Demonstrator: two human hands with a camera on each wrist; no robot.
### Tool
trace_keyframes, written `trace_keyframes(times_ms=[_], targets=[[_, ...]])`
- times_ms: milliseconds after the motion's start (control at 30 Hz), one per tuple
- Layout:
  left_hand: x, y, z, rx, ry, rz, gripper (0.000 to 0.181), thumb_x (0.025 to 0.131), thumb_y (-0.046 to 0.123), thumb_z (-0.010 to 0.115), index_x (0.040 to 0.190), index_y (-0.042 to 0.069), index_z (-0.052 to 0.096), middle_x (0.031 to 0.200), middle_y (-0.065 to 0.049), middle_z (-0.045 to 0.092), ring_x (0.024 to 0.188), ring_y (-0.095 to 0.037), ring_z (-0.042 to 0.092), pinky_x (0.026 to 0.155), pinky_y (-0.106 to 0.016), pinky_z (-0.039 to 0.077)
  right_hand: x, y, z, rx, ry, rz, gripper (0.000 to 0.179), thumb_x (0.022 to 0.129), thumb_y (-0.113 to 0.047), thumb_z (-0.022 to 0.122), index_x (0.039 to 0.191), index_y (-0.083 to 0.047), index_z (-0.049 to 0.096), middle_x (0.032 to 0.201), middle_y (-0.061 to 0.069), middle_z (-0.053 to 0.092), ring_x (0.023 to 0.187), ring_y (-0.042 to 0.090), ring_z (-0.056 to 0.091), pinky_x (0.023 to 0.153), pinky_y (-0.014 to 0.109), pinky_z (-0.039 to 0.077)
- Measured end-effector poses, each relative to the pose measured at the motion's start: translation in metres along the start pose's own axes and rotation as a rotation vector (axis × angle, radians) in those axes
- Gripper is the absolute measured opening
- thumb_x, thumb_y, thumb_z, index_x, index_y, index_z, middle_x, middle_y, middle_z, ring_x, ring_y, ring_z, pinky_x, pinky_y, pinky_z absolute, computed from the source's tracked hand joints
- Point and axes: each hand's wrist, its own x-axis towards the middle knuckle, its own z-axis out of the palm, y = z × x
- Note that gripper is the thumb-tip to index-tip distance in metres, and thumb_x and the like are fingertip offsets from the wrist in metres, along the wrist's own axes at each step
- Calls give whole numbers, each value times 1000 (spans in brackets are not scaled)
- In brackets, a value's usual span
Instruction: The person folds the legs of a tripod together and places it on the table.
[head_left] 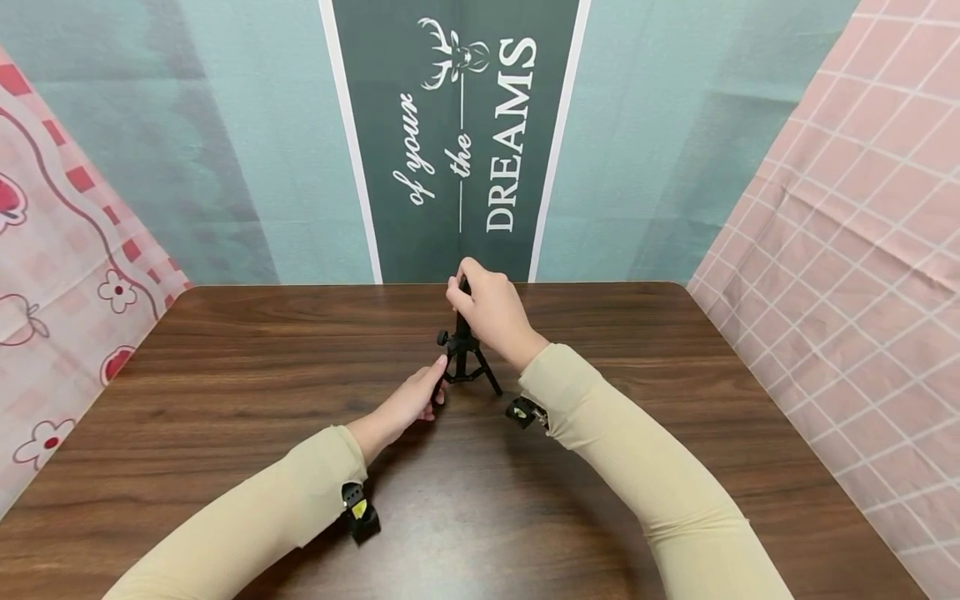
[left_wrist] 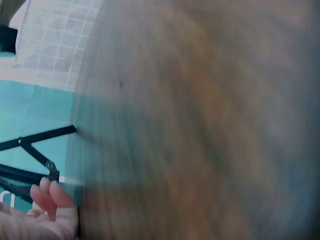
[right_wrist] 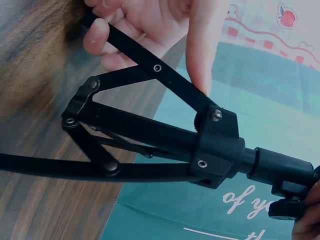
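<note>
A small black tripod (head_left: 462,354) stands with its legs spread on the table, near the back edge. My right hand (head_left: 495,312) grips its upper post from above, the fingers around the top. Low on the left side, my left hand (head_left: 408,398) holds one leg (right_wrist: 135,50); in the right wrist view its fingers curl round that leg and the thumb lies along it toward the hub (right_wrist: 220,145). Side braces link the legs to the centre column (right_wrist: 145,125). A dark knob (right_wrist: 286,209) juts from the post, close to the right fingers. In the left wrist view, the left fingertips (left_wrist: 55,195) show beside the leg joints.
The brown wood-grain table (head_left: 262,350) ends just behind the tripod at a teal and dark green cloth (head_left: 450,208) with lettering. Pink patterned cloths (head_left: 862,250) hang along both sides. A small black device (head_left: 362,512) is strapped to each wrist.
</note>
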Motion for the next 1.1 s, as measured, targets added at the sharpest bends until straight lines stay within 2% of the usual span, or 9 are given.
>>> trace_keyframes(times_ms=[200, 300, 400, 533, 567, 700, 833, 967, 1100], targets=[[3, -1, -14, -7, -93, -30, 62, 97, 53, 35, 128, 0, 39, 95, -13, 56, 64, -17, 47, 66, -31, 49, -2, 2, -9, 98, -93, 52, 19, 95, -30, 54, 94, -11, 49, 65, 1, 56, 46, 14, 51, 50, 28, 43], [5, 0, -22, 105, -146, -11, 61, 95, 47, 46, 135, 1, 37, 104, -13, 58, 72, -17, 56, 68, -32, 49, -6, 4, -17, 133, -143, 78, 32, 91, -36, 59, 108, -11, 47, 69, 5, 54, 49, 15, 55, 53, 31, 45], [5, 5, -28, 286, -187, 76, 58, 94, 35, 55, 137, 0, 36, 107, -12, 58, 76, -18, 60, 67, -32, 49, -10, 8, -22, 128, -166, 95, 45, 88, -40, 62, 120, -12, 46, 84, 5, 57, 54, 16, 53, 55, 32, 45], [4, 13, -32, 413, -184, 131, 46, 94, 24, 58, 129, -2, 46, 93, -11, 61, 69, -20, 61, 61, -32, 48, -13, 11, -26, 107, -185, 84, 50, 89, -41, 61, 128, -13, 44, 104, 4, 57, 58, 16, 52, 57, 31, 44], [5, 14, -32, 415, -180, 118, 40, 94, 23, 57, 124, -3, 51, 89, -11, 62, 66, -19, 61, 60, -31, 49, -12, 10, -26, 97, -180, 67, 50, 90, -41, 60, 128, -14, 44, 106, 2, 57, 61, 15, 52, 59, 31, 44], [4, 16, -27, 297, -187, 23, 31, 98, 19, 49, 107, -7, 61, 86, -12, 64, 67, -17, 62, 64, -31, 52, -8, 2, -23, 22, -164, 2, 39, 93, -43, 53, 119, -14, 49, 81, 2, 57, 58, 14, 50, 57, 30, 42], [2, 14, -18, 118, -188, -48, 37, 102, 23, 41, 111, -8, 57, 97, -13, 60, 78, -17, 60, 76, -33, 50, -5, -4, -18, -30, -182, 20, 25, 100, -36, 40, 102, -12, 48, 64, 3, 51, 48, 13, 51, 52, 29, 42], [-1, 13, -9, 61, -157, -68, 46, 102, 36, 35, 109, -6, 54, 99, -12, 55, 82, -19, 58, 79, -33, 48, -5, -6, -16, -26, -171, 43, 21, 102, -28, 34, 97, -11, 45, 62, 6, 48, 46, 14, 51, 50, 29, 42], [-2, 12, -5, 65, -116, -58, 50, 101, 40, 34, 109, -6, 54, 100, -13, 58, 80, -20, 59, 79, -33, 47, -3, -8, -15, -18, -165, 30, 21, 102, -27, 33, 93, -10, 43, 61, 6, 46, 47, 15, 50, 50, 29, 41]])
